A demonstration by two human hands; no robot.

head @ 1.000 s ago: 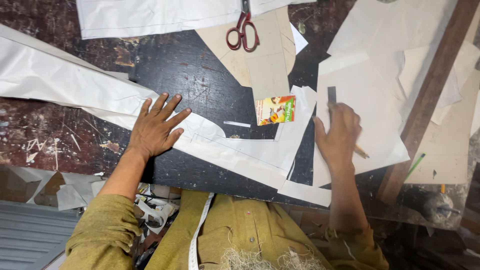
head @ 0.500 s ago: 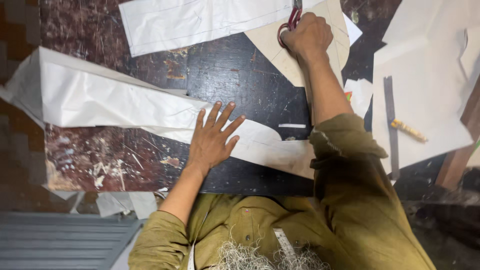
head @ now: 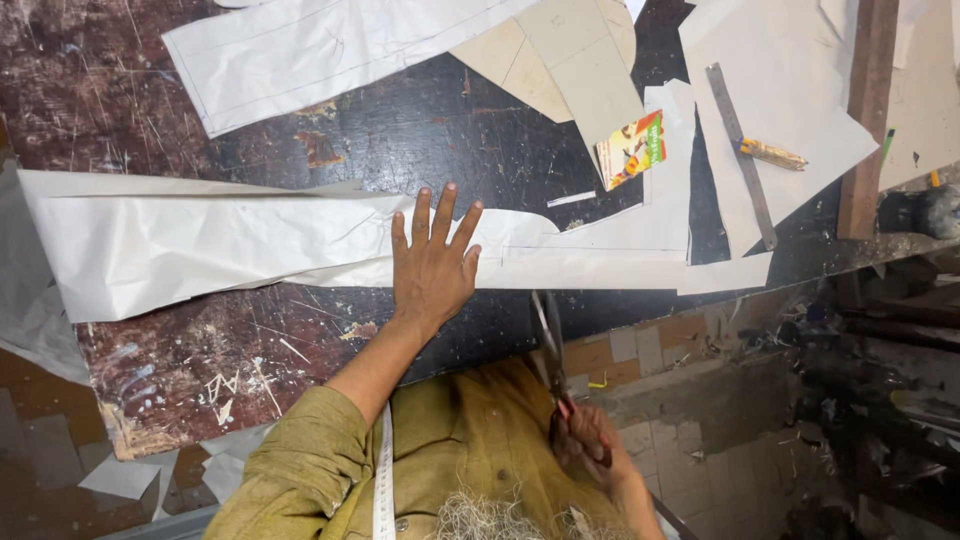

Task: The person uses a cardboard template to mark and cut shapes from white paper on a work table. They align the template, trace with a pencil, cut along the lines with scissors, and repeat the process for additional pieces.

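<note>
My left hand (head: 433,262) lies flat with fingers spread on a long white paper pattern piece (head: 200,250) that stretches across the dark, scratched table (head: 420,130). My right hand (head: 590,450) is low at the table's near edge, closed around the red handles of a pair of scissors (head: 552,345). The scissor blades point up at the lower edge of the paper, just right of my left hand. The right hand is blurred.
A metal ruler (head: 742,150) and a yellow pencil stub (head: 772,153) rest on a white sheet at the right. A small colourful packet (head: 632,148) lies mid-table. More paper pieces (head: 330,50) and beige card (head: 570,50) lie farther back. A wooden bar (head: 865,110) runs along the right.
My right hand took the scissors from the far side of the table and brought them down to the near edge. The left hand stayed pressed on the paper.
</note>
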